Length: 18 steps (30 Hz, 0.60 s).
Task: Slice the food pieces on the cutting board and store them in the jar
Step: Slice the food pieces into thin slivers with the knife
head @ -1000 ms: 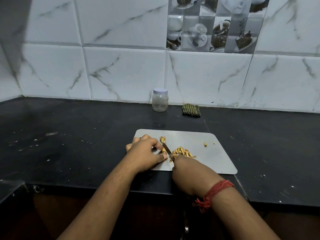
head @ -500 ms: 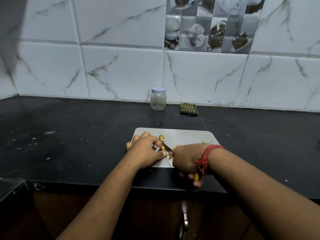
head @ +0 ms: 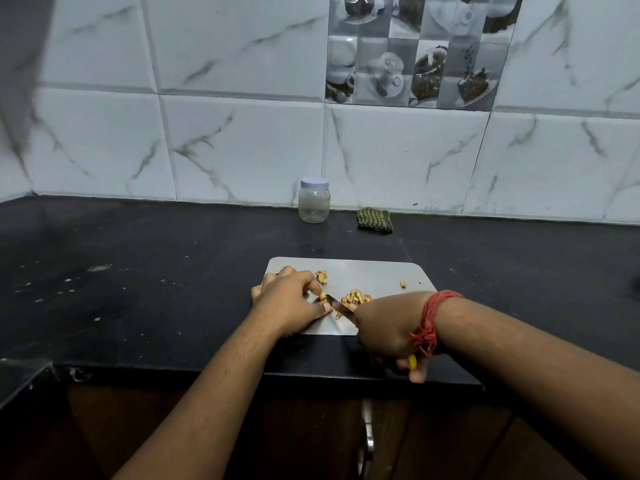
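Head view: right hand [head: 388, 329] gripping knife [head: 341, 305].

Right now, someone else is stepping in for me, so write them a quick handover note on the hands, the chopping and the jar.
Left hand pinches a small food piece against the grey metal cutting board.
Right hand grips the yellow-handled knife, blade down beside the left fingertips.
Done: a pile of pale yellow slices lies mid-board.
Left: slice the held piece and the unsliced chunk near the board's far edge. The clear plastic jar stands by the wall, white lid on, apparently empty; open it and fill it.
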Each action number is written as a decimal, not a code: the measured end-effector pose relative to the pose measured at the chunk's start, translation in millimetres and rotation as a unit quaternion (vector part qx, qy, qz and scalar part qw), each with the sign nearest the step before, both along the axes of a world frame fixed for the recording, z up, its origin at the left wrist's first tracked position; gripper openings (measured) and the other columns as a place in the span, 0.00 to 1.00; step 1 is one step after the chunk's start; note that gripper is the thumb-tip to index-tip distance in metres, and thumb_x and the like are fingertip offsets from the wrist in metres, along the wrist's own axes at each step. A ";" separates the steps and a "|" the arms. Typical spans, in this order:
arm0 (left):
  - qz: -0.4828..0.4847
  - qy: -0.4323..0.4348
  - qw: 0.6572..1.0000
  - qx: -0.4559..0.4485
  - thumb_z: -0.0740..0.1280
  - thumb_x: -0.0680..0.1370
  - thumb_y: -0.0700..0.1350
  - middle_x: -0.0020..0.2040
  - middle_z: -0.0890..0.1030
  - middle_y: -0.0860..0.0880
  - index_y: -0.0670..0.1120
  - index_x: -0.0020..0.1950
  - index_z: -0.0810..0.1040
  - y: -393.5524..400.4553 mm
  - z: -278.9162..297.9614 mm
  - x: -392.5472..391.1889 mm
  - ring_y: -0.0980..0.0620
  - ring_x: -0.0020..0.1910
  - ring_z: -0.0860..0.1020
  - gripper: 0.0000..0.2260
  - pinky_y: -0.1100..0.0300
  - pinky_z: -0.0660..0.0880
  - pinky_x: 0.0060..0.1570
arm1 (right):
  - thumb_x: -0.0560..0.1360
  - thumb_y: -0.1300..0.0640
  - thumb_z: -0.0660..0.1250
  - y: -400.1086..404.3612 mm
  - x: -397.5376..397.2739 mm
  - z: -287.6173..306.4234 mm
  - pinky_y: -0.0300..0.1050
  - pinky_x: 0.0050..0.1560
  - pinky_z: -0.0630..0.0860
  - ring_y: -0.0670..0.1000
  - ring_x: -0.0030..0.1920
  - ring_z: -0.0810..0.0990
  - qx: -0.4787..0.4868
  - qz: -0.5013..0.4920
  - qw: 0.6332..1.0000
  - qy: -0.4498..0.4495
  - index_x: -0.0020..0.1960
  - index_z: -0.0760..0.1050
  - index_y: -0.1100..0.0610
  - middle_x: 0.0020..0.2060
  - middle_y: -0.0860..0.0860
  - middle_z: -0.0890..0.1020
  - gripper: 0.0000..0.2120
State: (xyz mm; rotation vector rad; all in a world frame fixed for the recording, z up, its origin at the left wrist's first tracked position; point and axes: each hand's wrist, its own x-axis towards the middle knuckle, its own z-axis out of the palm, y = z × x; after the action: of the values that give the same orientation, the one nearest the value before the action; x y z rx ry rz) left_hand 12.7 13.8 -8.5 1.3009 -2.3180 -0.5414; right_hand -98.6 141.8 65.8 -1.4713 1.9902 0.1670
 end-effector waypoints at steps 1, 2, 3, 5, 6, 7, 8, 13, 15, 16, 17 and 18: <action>0.000 0.001 1.000 0.000 0.71 0.73 0.61 0.58 0.72 0.58 0.60 0.47 0.77 0.0 0.0 0.3 0.51 0.66 0.66 0.08 0.49 0.60 0.67 | 0.79 0.71 0.54 -1.0 -0.3 -1.4 0.37 0.17 0.70 0.47 0.16 0.69 0.003 0.016 1.000 0.021 0.38 0.66 0.62 0.31 0.58 0.71 0.12; 0.000 0.001 1.000 0.000 0.71 0.73 0.61 0.58 0.72 0.58 0.60 0.47 0.77 0.1 0.1 0.5 0.51 0.66 0.66 0.08 0.49 0.60 0.67 | 0.79 0.71 0.55 -1.8 -0.2 -1.4 0.37 0.16 0.70 0.48 0.19 0.71 0.006 0.032 0.998 0.046 0.38 0.66 0.62 0.31 0.58 0.72 0.12; 0.000 0.002 1.000 0.000 0.71 0.74 0.61 0.58 0.72 0.58 0.60 0.48 0.78 0.1 0.2 0.9 0.51 0.66 0.66 0.08 0.49 0.60 0.67 | 0.78 0.71 0.56 -2.7 -0.3 -1.7 0.38 0.17 0.71 0.49 0.22 0.71 0.013 0.047 0.997 0.065 0.39 0.67 0.63 0.32 0.58 0.72 0.10; -0.002 0.002 1.000 0.001 0.71 0.74 0.60 0.58 0.72 0.58 0.59 0.49 0.78 0.4 0.5 1.2 0.51 0.66 0.66 0.09 0.49 0.60 0.67 | 0.77 0.74 0.55 -2.2 -2.4 -2.3 0.42 0.19 0.73 0.54 0.25 0.72 0.038 0.054 0.996 0.063 0.47 0.69 0.65 0.34 0.61 0.73 0.07; -0.003 0.003 1.000 0.001 0.71 0.74 0.60 0.58 0.72 0.57 0.59 0.49 0.78 0.4 0.5 1.2 0.51 0.66 0.66 0.09 0.49 0.60 0.67 | 0.77 0.74 0.55 -2.1 -3.7 -2.7 0.43 0.19 0.73 0.55 0.25 0.72 0.047 0.059 0.995 0.065 0.51 0.69 0.67 0.34 0.62 0.73 0.07; -0.004 0.004 1.000 0.001 0.71 0.74 0.60 0.58 0.72 0.57 0.59 0.49 0.78 0.4 0.6 0.9 0.51 0.66 0.65 0.09 0.49 0.60 0.67 | 0.77 0.74 0.55 -1.5 -4.5 -2.9 0.43 0.19 0.73 0.55 0.25 0.72 0.049 0.063 0.994 0.070 0.54 0.69 0.68 0.34 0.62 0.73 0.09; -0.005 0.004 1.000 0.001 0.72 0.74 0.60 0.59 0.72 0.57 0.59 0.50 0.78 0.2 0.5 0.8 0.51 0.66 0.65 0.09 0.49 0.60 0.67 | 0.77 0.74 0.55 -1.3 -5.4 -3.1 0.42 0.18 0.73 0.55 0.24 0.73 0.051 0.068 0.994 0.076 0.57 0.69 0.68 0.34 0.62 0.73 0.10; -0.006 -0.004 1.000 0.003 0.72 0.74 0.61 0.59 0.72 0.57 0.60 0.51 0.78 -0.7 0.2 -0.2 0.51 0.67 0.65 0.09 0.48 0.60 0.68 | 0.78 0.73 0.54 4.8 -12.8 4.0 0.40 0.18 0.73 0.53 0.23 0.72 0.072 0.078 0.993 0.059 0.52 0.70 0.69 0.37 0.63 0.73 0.08; -0.010 -0.002 1.000 0.004 0.71 0.74 0.61 0.59 0.72 0.57 0.60 0.51 0.78 -0.5 0.8 -0.1 0.51 0.67 0.65 0.10 0.48 0.60 0.67 | 0.78 0.73 0.53 9.7 -15.5 7.5 0.39 0.19 0.72 0.50 0.21 0.71 0.065 0.070 0.994 0.050 0.44 0.68 0.64 0.36 0.61 0.73 0.09; -0.011 0.000 1.000 0.005 0.71 0.74 0.61 0.59 0.72 0.57 0.60 0.51 0.78 -0.3 1.1 0.0 0.51 0.67 0.65 0.10 0.48 0.60 0.67 | 0.79 0.73 0.52 11.9 -15.8 9.2 0.39 0.19 0.72 0.49 0.20 0.70 0.062 0.067 0.995 0.050 0.41 0.67 0.61 0.36 0.59 0.72 0.12; -0.012 0.000 1.000 0.005 0.71 0.74 0.61 0.59 0.72 0.58 0.61 0.51 0.78 -0.1 1.2 0.2 0.51 0.67 0.65 0.10 0.48 0.60 0.67 | 0.79 0.72 0.52 13.8 -15.9 10.0 0.39 0.19 0.72 0.49 0.20 0.70 0.059 0.062 0.995 0.053 0.40 0.66 0.60 0.36 0.58 0.72 0.13; -0.013 0.000 1.000 0.005 0.71 0.74 0.61 0.59 0.72 0.57 0.61 0.51 0.79 0.6 1.5 0.7 0.51 0.67 0.65 0.10 0.48 0.60 0.67 | 0.79 0.72 0.52 13.9 -17.1 10.0 0.39 0.18 0.72 0.48 0.19 0.70 0.055 0.056 0.995 0.054 0.40 0.66 0.60 0.35 0.58 0.72 0.13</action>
State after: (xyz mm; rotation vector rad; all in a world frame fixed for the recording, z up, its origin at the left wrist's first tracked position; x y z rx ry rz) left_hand 13.4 14.4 -7.0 1.2785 -2.3379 -0.5622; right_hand -115.8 155.7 75.8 -1.5307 1.9510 0.4061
